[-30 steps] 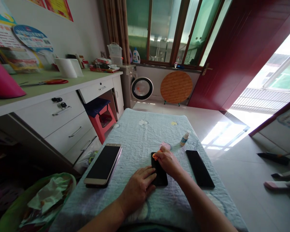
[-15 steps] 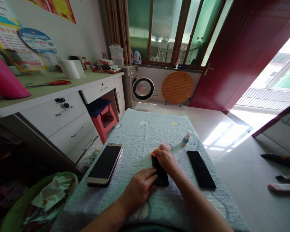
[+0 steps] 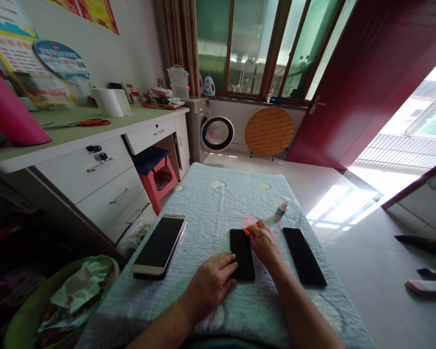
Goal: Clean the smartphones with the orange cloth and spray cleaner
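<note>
A black smartphone (image 3: 242,254) lies flat on the pale blue quilted cover (image 3: 203,198). My left hand (image 3: 216,274) rests at its left edge, palm down, with outstretched fingers touching the phone's side and screen. Pinched in my right hand (image 3: 264,242) is a small orange cloth (image 3: 250,229), at the phone's top right corner. Another black phone (image 3: 305,257) lies to the right of that hand. On the left side, a gold-framed phone (image 3: 160,245) sits on top of another device. A small spray bottle (image 3: 281,210) stands upright beyond my right hand.
Left of the covered table is a green-rimmed bin (image 3: 111,271) with crumpled paper. A desk (image 3: 148,116) with drawers runs along the left wall, a red stool (image 3: 160,182) under it. Ahead are an open washing-machine door (image 3: 218,133) and a round wooden tabletop (image 3: 269,128).
My right hand has moved right with the orange cloth, from the phone's top left to its top right corner, uncovering more of the screen. My left hand stays in place.
</note>
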Demonstrator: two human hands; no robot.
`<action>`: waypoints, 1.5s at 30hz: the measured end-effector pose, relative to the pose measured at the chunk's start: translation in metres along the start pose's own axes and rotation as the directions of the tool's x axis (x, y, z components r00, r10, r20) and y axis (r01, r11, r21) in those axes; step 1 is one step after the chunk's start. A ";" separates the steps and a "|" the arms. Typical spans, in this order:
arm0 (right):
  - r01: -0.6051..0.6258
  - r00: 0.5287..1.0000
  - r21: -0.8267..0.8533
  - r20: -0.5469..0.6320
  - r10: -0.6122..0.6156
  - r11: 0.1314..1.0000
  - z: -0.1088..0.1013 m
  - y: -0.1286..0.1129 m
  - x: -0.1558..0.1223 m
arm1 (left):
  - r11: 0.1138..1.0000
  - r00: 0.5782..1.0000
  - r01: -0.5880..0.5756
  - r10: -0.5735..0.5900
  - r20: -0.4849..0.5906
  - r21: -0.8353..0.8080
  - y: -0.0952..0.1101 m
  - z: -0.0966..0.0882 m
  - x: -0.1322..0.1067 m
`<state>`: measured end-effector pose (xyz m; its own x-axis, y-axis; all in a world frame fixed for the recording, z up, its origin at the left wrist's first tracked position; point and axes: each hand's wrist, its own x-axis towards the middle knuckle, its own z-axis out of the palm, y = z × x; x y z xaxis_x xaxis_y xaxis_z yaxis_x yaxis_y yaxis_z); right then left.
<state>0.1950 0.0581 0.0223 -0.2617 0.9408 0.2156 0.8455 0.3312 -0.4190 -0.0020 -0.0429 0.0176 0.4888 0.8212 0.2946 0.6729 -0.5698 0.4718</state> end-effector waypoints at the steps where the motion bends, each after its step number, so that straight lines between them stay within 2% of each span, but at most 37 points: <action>1: 0.004 1.000 0.000 -0.005 -0.004 1.000 0.002 -0.002 0.000 | 1.000 1.000 0.001 -0.001 0.003 -0.001 0.000 0.000 0.000; 4: 0.029 1.000 0.012 0.009 -0.029 1.000 0.007 -0.012 0.001 | 1.000 1.000 0.007 -0.007 0.007 -0.013 -0.001 0.001 -0.001; 9: 0.144 0.987 0.036 0.068 -0.146 0.989 0.014 -0.030 0.000 | 0.999 1.000 0.021 -0.021 0.008 -0.041 -0.001 -0.001 -0.001; 13: 0.180 0.979 0.060 0.086 -0.185 0.982 0.016 -0.034 0.000 | 0.998 1.000 0.020 -0.020 0.002 -0.060 -0.001 -0.001 -0.001; 17: 0.156 0.984 0.072 0.073 -0.161 0.985 0.013 -0.027 0.003 | 0.998 1.000 0.022 -0.023 -0.001 -0.065 -0.003 0.001 -0.002; 25: 0.029 1.000 0.008 0.005 -0.029 1.000 0.011 -0.015 0.009 | 0.997 0.999 0.040 -0.040 -0.008 -0.064 -0.005 0.003 -0.003; 32: 0.136 0.987 0.072 0.075 -0.141 0.988 0.010 -0.027 0.004 | 0.996 0.999 0.040 -0.041 -0.009 -0.079 -0.004 0.001 -0.002; 39: 0.292 0.931 0.261 0.145 -0.336 0.920 0.003 -0.023 -0.009 | 0.990 1.000 0.027 -0.027 0.001 -0.136 0.000 -0.007 0.000; 42: 0.301 0.928 0.235 0.150 -0.340 0.924 0.005 -0.024 -0.007 | 0.991 0.999 0.035 -0.035 0.006 -0.126 -0.002 -0.005 0.000; 45: 0.273 0.945 0.162 0.138 -0.295 0.948 0.007 -0.027 0.000 | 0.994 0.999 0.047 -0.046 0.011 -0.096 -0.003 -0.003 -0.001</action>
<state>0.1685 0.0501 0.0276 -0.5613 0.8016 0.2059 0.6550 0.5824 -0.4815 -0.0065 -0.0420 0.0183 0.4631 0.8462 0.2637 0.6387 -0.5249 0.5626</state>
